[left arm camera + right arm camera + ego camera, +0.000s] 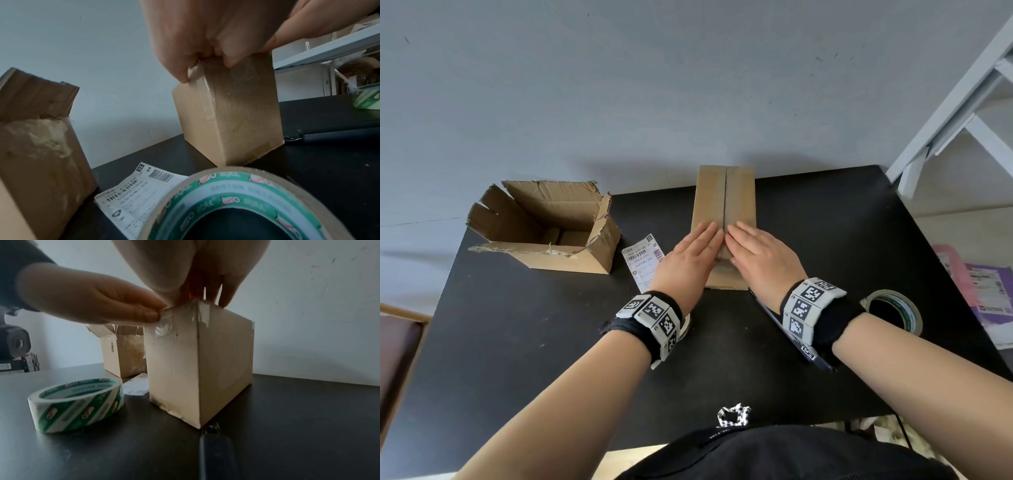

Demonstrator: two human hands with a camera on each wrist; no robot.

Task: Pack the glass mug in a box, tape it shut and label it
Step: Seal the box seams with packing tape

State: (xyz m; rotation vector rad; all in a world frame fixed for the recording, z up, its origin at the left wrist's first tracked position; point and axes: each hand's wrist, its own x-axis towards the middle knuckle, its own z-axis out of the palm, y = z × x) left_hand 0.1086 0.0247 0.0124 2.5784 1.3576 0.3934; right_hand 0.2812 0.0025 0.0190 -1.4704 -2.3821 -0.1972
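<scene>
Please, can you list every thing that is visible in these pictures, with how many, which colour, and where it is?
closed box: 1, brown, table centre, clear tape over its near end
open box: 1, brown, torn flaps, left of the closed box
label: 1, white with barcodes, flat between the two boxes
tape rolls: 2, green and white; one by the right wrist, one under the left wrist
dark tool: 1, on the table near the closed box; kind unclear
table: 1, black
shelf frame: 1, white, far right
hands: left and right, flat on the closed box
</scene>
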